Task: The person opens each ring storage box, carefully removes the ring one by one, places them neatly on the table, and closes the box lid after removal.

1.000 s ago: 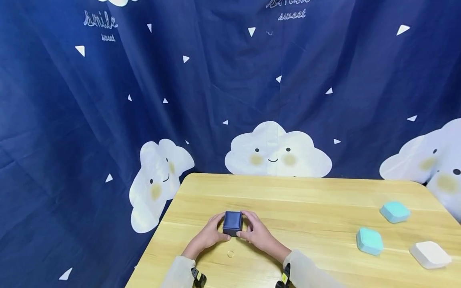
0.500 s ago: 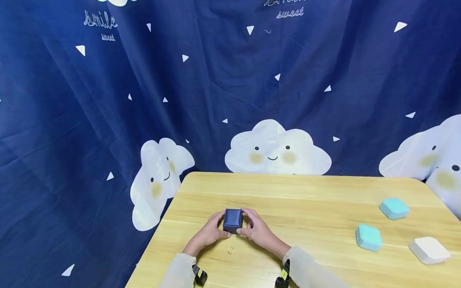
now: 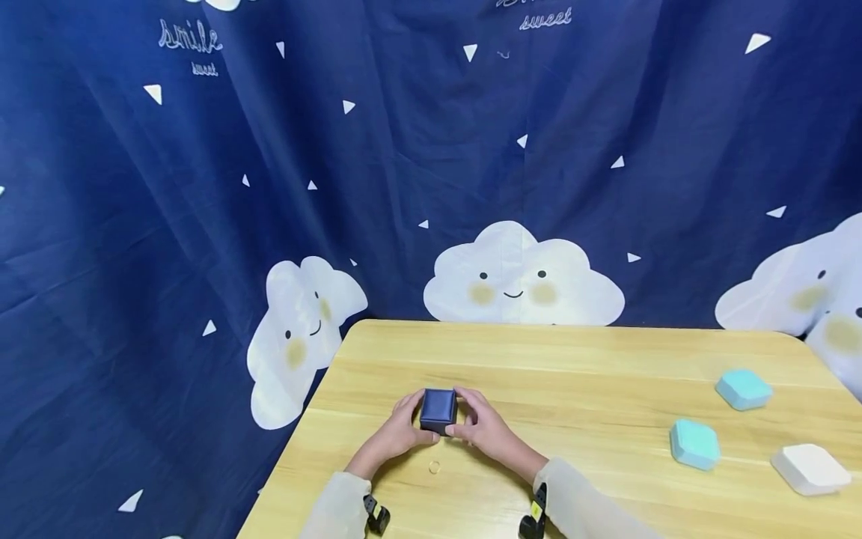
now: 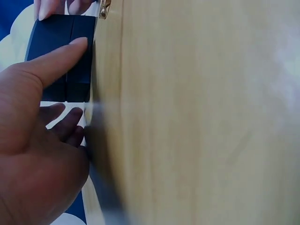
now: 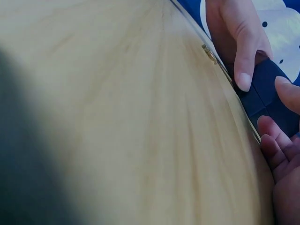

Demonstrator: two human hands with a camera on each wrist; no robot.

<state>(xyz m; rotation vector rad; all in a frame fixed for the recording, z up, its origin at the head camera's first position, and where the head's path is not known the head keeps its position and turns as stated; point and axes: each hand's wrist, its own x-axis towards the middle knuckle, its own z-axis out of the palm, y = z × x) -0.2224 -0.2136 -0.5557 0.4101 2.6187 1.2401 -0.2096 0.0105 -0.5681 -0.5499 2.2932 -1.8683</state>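
Observation:
A small dark blue ring box (image 3: 438, 408) stands on the wooden table between both hands, its lid down; a seam between lid and base shows in the left wrist view. My left hand (image 3: 399, 432) grips the box from the left, thumb across the front near its bottom and fingers round the far side. From the right, my right hand (image 3: 486, 428) holds it likewise, its thumb on the front of the lid part (image 5: 276, 93). A thin gold ring (image 3: 434, 467) lies on the table just in front of the box.
Two turquoise blocks (image 3: 695, 444) with rounded corners and one white block (image 3: 811, 469) lie on the right of the wooden table (image 3: 572, 374). Behind the table's far edge hangs a dark blue curtain (image 3: 404, 150) with clouds on it.
The view has shifted slightly. Both hands keep their hold on the ring box, and the box and ring have not visibly moved on the table.

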